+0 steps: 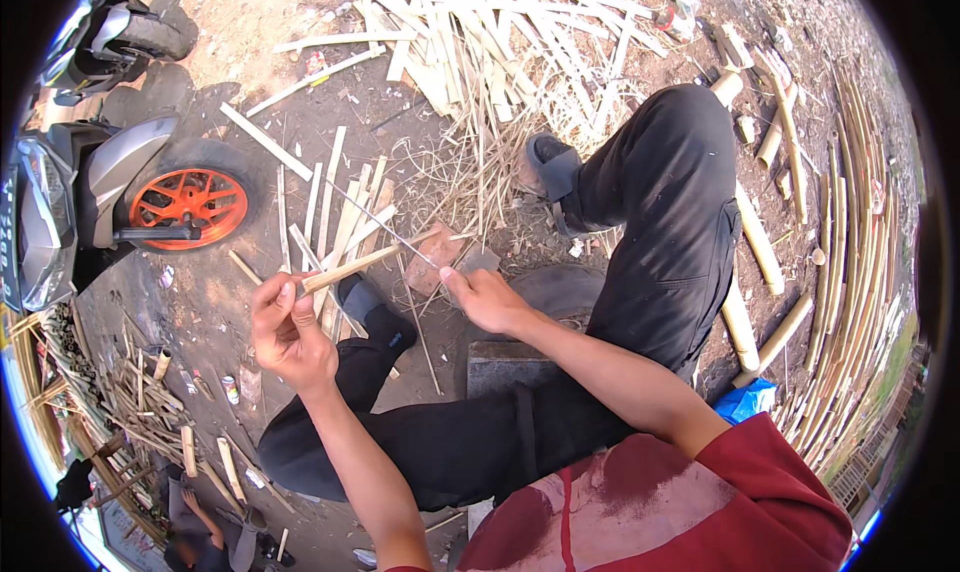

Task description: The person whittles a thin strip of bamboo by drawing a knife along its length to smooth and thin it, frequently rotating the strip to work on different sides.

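Your left hand [302,347] pinches a bamboo strip [358,266], held out above the ground [225,297]; your right hand [487,300] closes round what may be a thin blade [420,253], crossing it. Shaving seems in hand, and the next stroke calls for a steady pinch. Cut strips [470,52] lie beyond.

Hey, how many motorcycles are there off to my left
2. One motorcycle is at the upper left; the other motorcycle, with an orange wheel, is just below it. More may be hidden behind them or past the rim.
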Demonstrator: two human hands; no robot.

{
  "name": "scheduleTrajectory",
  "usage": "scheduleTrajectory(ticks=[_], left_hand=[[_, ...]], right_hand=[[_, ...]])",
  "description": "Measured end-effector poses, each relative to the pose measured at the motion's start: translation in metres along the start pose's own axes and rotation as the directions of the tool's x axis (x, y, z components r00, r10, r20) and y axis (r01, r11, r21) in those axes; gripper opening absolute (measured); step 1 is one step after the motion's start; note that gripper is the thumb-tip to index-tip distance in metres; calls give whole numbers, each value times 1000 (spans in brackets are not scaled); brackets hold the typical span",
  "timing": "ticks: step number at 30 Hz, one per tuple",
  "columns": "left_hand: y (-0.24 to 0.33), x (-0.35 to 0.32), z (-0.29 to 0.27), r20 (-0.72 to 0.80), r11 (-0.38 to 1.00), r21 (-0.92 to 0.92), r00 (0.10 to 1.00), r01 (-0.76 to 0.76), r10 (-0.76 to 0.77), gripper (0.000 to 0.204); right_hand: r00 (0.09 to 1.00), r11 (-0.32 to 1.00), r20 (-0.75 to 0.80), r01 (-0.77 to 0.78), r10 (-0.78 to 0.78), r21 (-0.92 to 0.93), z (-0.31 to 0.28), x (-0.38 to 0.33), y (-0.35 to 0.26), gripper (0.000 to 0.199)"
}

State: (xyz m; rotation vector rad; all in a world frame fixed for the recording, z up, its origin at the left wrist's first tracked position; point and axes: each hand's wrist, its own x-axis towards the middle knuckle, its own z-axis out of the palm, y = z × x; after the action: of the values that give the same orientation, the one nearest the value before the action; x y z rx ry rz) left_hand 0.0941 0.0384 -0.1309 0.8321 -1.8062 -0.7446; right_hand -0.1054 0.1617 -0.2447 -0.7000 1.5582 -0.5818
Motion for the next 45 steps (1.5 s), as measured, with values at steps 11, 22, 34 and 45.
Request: scheduleTrajectory(ticks=[11, 22, 34, 45], left_hand=[[-6, 2, -1, 21, 1000, 14, 999, 27, -28, 17], [-7, -4, -11, -83, 979, 73, 979, 190, -184, 24], [-5, 7, -4, -9, 973, -12, 973, 231, -231, 17], [25, -7, 11, -154, 971, 151, 975, 185, -161, 16]], right_hand=[[998, 972, -36, 35, -45, -233, -3, 30, 17, 74], [991, 929, 89, -60, 98, -364, -21, 12, 12, 70], [964, 911, -46, -262, 261, -320, -15, 25, 60, 74], [967, 954, -5, 254, -257, 157, -1, -29, -67, 75]])
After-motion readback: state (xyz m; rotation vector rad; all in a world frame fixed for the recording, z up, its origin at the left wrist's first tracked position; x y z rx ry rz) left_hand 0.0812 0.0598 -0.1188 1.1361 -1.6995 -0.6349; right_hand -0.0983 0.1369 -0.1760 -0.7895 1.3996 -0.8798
